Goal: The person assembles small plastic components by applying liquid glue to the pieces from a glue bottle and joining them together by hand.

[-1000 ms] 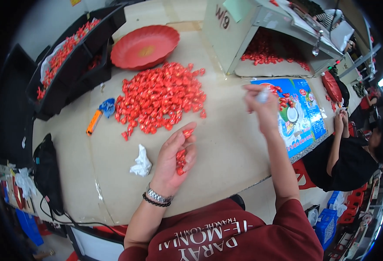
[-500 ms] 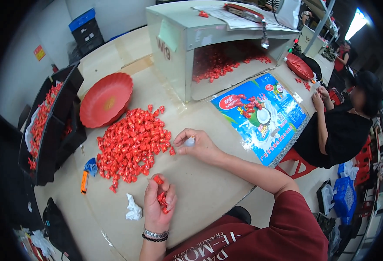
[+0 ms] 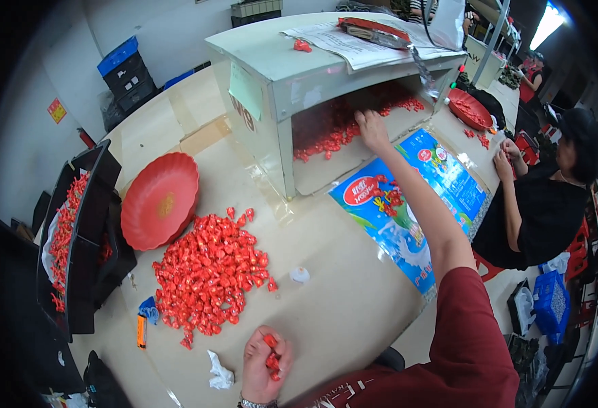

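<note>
My left hand [image 3: 262,370] is closed around a few small red wrapped candies [image 3: 272,358], palm up near the table's front edge. A large heap of the same red candies [image 3: 210,272] lies beyond it. My right arm stretches far forward, and my right hand [image 3: 372,129] is at the mouth of a pale green box [image 3: 282,102]. Its fingers are curled together beside the candies [image 3: 329,141] inside; anything in them is hidden. A white round piece [image 3: 300,275] lies right of the heap, and a crumpled white tissue [image 3: 220,371] lies left of my left hand.
An empty red scalloped bowl [image 3: 160,200] stands behind the heap. Black bins [image 3: 85,248] with red pieces are at left, near an orange lighter-like object [image 3: 142,331]. A blue printed sheet [image 3: 408,204] holds more candies. A co-worker [image 3: 530,197] sits at right.
My right hand has moved from beside the heap, forward and right, to the box opening. The white round piece now lies uncovered. My left hand still holds its candies; the view has shifted.
</note>
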`<move>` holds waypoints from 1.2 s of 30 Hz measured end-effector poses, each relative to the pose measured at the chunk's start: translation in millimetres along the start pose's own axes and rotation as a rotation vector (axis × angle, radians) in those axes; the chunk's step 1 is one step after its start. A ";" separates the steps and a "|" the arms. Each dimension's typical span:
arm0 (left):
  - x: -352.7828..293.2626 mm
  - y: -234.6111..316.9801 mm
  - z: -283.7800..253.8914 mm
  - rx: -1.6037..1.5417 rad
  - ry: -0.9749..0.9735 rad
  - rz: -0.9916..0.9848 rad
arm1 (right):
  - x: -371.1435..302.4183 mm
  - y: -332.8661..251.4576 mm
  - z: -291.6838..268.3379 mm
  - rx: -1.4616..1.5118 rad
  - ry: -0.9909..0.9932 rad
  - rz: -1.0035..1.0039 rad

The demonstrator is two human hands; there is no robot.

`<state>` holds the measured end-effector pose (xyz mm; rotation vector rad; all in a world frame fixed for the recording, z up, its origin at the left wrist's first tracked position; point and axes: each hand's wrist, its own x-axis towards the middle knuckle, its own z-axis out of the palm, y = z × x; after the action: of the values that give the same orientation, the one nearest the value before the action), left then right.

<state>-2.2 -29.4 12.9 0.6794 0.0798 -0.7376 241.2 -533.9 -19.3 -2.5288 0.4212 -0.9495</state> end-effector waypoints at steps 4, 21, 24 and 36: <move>8.0 -3.5 7.1 0.020 -0.055 -0.065 | 47.1 86.2 53.1 -0.510 -0.046 -0.383; 4.3 14.4 10.2 0.155 -0.040 -0.200 | 98.6 57.2 88.1 -0.365 -0.091 -0.144; 5.0 10.6 3.9 0.172 -0.058 -0.215 | 96.3 35.3 87.8 -0.316 -0.042 -0.160; 6.3 9.5 7.3 0.167 -0.044 -0.184 | 95.4 12.4 92.0 -0.140 0.000 -0.198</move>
<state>7.5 -32.4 21.9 0.8223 0.0406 -0.9434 370.8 -559.6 -35.3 -2.7371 0.2487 -1.0236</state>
